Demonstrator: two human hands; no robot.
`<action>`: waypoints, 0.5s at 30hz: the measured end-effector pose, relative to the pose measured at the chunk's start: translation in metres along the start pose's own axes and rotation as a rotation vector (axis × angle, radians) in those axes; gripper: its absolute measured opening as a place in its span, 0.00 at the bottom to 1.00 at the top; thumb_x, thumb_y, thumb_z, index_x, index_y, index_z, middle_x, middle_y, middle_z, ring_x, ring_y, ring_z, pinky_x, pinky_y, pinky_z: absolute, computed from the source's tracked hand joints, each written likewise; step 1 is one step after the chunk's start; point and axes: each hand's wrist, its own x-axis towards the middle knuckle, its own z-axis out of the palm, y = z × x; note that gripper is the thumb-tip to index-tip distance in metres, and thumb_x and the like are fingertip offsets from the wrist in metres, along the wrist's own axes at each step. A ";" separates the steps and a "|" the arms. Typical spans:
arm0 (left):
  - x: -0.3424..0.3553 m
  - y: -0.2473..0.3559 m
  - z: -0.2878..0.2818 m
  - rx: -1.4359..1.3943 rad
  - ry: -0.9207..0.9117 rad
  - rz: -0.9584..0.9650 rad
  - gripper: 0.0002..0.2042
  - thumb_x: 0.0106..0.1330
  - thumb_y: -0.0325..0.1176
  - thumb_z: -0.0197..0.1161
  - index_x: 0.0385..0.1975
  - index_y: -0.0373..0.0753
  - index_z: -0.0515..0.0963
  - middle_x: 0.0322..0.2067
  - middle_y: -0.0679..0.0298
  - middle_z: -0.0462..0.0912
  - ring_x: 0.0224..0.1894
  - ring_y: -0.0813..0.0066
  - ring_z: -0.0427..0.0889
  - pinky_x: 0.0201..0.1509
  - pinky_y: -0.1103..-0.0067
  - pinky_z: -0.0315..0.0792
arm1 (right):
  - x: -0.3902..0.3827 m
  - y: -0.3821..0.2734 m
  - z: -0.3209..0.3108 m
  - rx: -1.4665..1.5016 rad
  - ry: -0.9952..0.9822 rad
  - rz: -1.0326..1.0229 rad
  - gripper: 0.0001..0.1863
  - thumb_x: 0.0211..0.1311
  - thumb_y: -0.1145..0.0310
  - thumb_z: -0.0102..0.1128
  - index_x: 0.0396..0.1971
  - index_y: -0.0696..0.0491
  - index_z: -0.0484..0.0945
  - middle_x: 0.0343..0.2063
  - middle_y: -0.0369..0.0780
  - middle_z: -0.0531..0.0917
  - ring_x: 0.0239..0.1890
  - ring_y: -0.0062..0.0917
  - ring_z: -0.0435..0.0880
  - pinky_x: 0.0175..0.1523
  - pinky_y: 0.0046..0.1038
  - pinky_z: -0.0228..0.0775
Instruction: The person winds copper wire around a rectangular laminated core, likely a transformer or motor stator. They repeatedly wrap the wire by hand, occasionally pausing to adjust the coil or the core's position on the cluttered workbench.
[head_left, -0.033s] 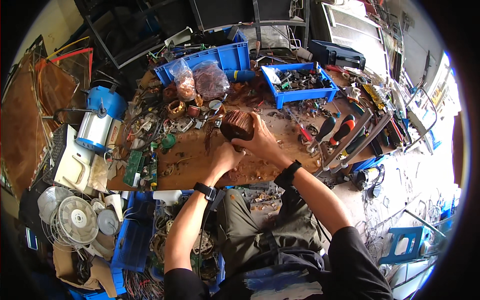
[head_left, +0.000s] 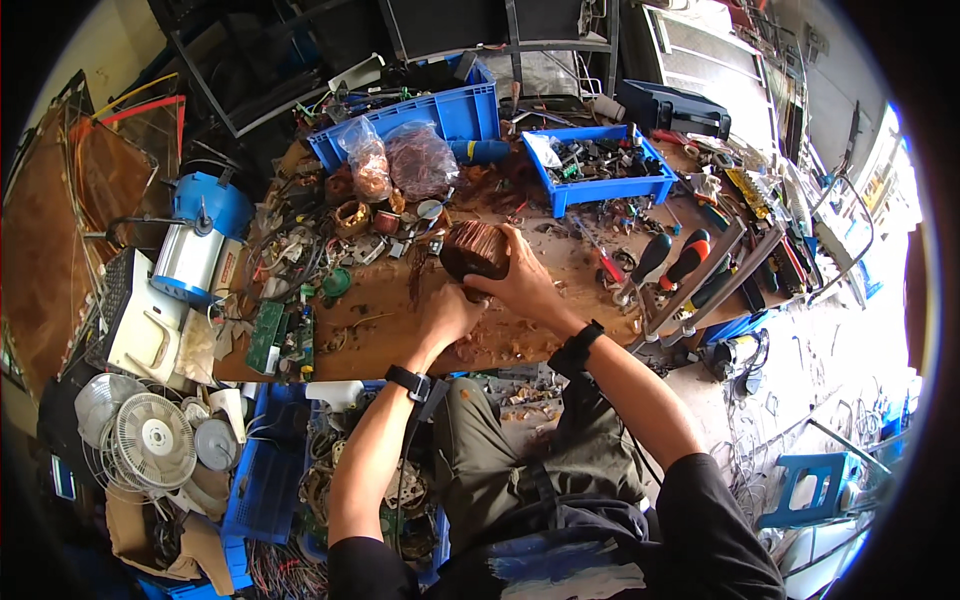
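My right hand point(head_left: 521, 287) is wrapped round the right side of a copper-brown, ridged round coil point(head_left: 474, 248), dark along its lower side, and holds it over the wooden bench point(head_left: 385, 338). Just below it, my left hand point(head_left: 449, 316) is closed, knuckles up, close against the coil's lower edge. What its fingers grip, if anything, is hidden. Left of the coil, among scraps, lie a copper ring point(head_left: 352, 218) and a small reddish spool point(head_left: 386, 222).
Behind stand a blue crate point(head_left: 420, 112) with plastic-bagged copper wire point(head_left: 422, 160) before it, and a blue tray point(head_left: 612, 190) of small parts. Screwdrivers point(head_left: 652, 256) and metal bars point(head_left: 715, 280) are at the right. Circuit boards point(head_left: 275, 338) and a blue-and-silver machine point(head_left: 200, 235) sit left.
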 end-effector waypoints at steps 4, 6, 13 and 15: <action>0.003 0.005 0.001 0.087 0.130 0.044 0.20 0.63 0.46 0.71 0.37 0.29 0.86 0.32 0.40 0.87 0.38 0.44 0.88 0.46 0.56 0.82 | 0.000 -0.002 -0.001 0.045 -0.002 0.069 0.60 0.54 0.47 0.78 0.79 0.51 0.50 0.67 0.56 0.74 0.63 0.50 0.80 0.63 0.45 0.75; 0.006 0.010 -0.001 0.082 0.132 0.067 0.22 0.61 0.46 0.72 0.39 0.29 0.86 0.36 0.37 0.87 0.45 0.40 0.88 0.50 0.53 0.82 | 0.000 -0.006 -0.002 0.015 0.001 0.095 0.58 0.55 0.49 0.77 0.79 0.52 0.50 0.65 0.56 0.76 0.61 0.51 0.81 0.61 0.45 0.76; -0.018 -0.036 -0.026 -0.253 -0.062 0.123 0.48 0.54 0.46 0.84 0.72 0.34 0.64 0.68 0.47 0.74 0.67 0.60 0.76 0.73 0.68 0.68 | -0.002 0.016 0.017 -0.115 0.184 -0.081 0.56 0.56 0.53 0.77 0.77 0.54 0.51 0.49 0.56 0.86 0.50 0.53 0.86 0.54 0.47 0.78; -0.046 -0.051 -0.035 -0.278 -0.067 0.164 0.54 0.54 0.52 0.84 0.74 0.33 0.58 0.70 0.43 0.70 0.70 0.56 0.73 0.74 0.67 0.66 | -0.004 0.004 0.011 -0.069 0.126 -0.008 0.56 0.56 0.52 0.77 0.77 0.56 0.51 0.50 0.56 0.85 0.51 0.53 0.86 0.53 0.47 0.78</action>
